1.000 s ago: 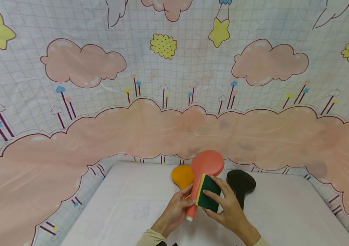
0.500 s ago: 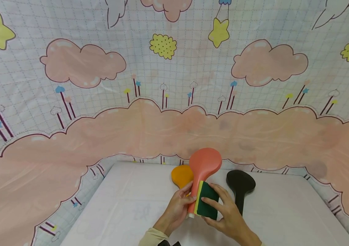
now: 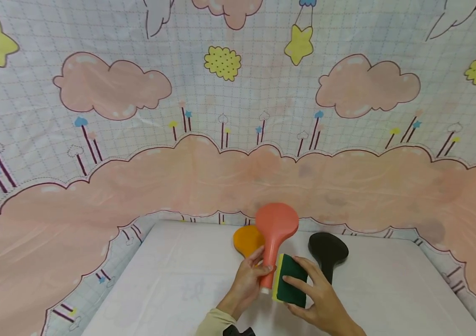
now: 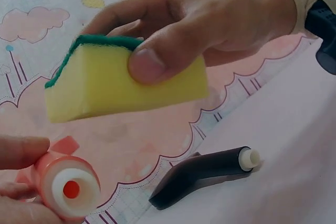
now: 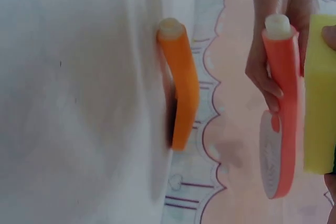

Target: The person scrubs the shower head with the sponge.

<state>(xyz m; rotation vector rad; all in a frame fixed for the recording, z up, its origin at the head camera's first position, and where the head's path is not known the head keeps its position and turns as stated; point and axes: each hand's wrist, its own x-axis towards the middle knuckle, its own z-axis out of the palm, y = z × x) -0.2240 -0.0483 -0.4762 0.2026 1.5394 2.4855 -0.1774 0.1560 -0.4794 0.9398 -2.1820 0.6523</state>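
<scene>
My left hand grips the handle of a coral shower head, which is raised off the table with its round head pointing away. The handle's white hollow end shows in the left wrist view, and the grey nozzle face in the right wrist view. To its right, my right hand holds a sponge, dark green on one side and yellow on the other. The yellow side faces the handle, with a small gap between them.
On the white table an orange shower head lies behind the left hand, partly covered. A black shower head lies to the right, behind the right hand. A patterned cloth rises around the table.
The sponge has slid down along the coral handle and then moved off it to the right. The shower head has shifted slightly left and turned more upright.
</scene>
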